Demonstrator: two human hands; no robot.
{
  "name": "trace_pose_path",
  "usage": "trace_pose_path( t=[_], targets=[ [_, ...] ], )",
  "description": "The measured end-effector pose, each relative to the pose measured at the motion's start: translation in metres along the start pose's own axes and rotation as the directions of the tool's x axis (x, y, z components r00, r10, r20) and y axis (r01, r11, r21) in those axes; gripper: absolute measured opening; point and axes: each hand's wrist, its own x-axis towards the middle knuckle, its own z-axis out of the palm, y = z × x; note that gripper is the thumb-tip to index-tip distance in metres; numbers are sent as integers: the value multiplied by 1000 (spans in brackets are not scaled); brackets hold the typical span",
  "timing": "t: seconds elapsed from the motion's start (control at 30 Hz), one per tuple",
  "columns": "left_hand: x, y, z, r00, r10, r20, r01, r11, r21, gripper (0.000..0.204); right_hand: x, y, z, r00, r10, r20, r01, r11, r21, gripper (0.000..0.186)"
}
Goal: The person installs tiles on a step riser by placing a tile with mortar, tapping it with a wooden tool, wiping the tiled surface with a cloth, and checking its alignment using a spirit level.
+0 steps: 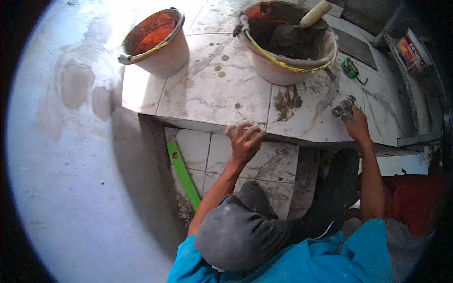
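My left hand (244,139) rests on the front edge of the tiled ledge (212,106), fingers apart and bent over the rim, holding nothing. To the right, my right hand (357,125) is closed on a dark, stubby tool with a rounded cylindrical end (342,108); its exact kind is unclear. Beyond that hand lies a green tape measure (350,68). A large bucket (278,73) with a yellow-wrapped handle stands farther back, dark mortar inside. Out of its top leans a trowel with a wooden handle (315,14).
A smaller bucket (170,59), orange inside, stands at the back left. Below the ledge, a green spirit level (184,175) lies beside the grey wall. Wet mortar (287,101) smears the tiles. A colourful printed container (413,52) is at far right. My bent knee (236,236) is close to the ledge.
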Motion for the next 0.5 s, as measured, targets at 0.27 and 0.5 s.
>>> trace_pose_path(
  t=[0.27, 0.5],
  targets=[
    [-7, -30, -48, 919, -380, -108, 363, 920, -151, 6, 30, 12, 15, 998, 5, 67, -1, 998, -61, 39],
    [-35, 12, -233, 500, -863, 71, 605, 289, -742, 43, 52, 9, 43, 988, -139, 62, 136, 989, 56, 45]
  ],
)
